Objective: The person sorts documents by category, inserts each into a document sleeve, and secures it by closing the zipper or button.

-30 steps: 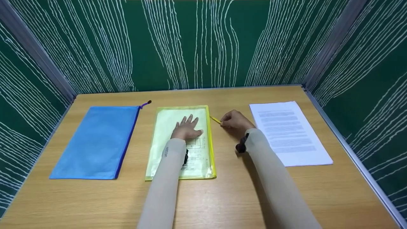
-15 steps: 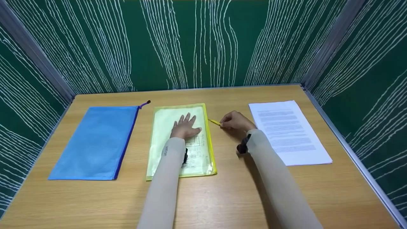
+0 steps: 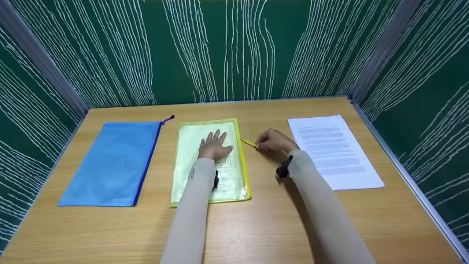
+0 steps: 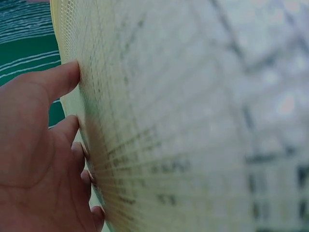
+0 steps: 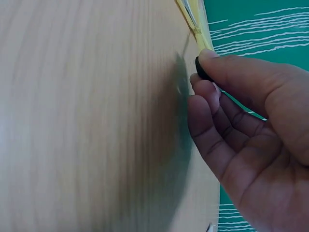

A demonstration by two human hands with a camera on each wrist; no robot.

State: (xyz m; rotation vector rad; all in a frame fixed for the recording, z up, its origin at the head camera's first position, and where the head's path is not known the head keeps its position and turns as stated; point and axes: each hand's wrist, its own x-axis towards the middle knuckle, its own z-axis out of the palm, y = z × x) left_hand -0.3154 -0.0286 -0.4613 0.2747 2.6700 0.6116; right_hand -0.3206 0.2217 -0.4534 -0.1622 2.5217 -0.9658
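A yellow-edged mesh zip pouch (image 3: 187, 146) lies flat in the middle of the table, with printed paper showing through it. My left hand (image 3: 213, 146) rests on top of it, fingers spread and straight. In the left wrist view the mesh (image 4: 159, 111) fills most of the picture, with fingertips against it. Just right of the pouch, my right hand (image 3: 274, 140) pinches the yellow zipper pull (image 3: 249, 143) between thumb and fingers. Its black end (image 5: 203, 70) shows between thumb and fingertips in the right wrist view, and the yellow strap runs from it to the pouch edge.
A blue zip pouch (image 3: 111, 163) with a purple pull (image 3: 167, 120) lies on the left of the wooden table (image 3: 234, 234). Printed sheets (image 3: 326, 146) lie at the right, close to my right forearm. Green walls with white lines (image 3: 249, 51) enclose the back and sides.
The yellow pouch has turned slightly, its far end shifting left and its near end right. My right hand has moved very slightly right, still pinching the pull. The left hand stays on the pouch.
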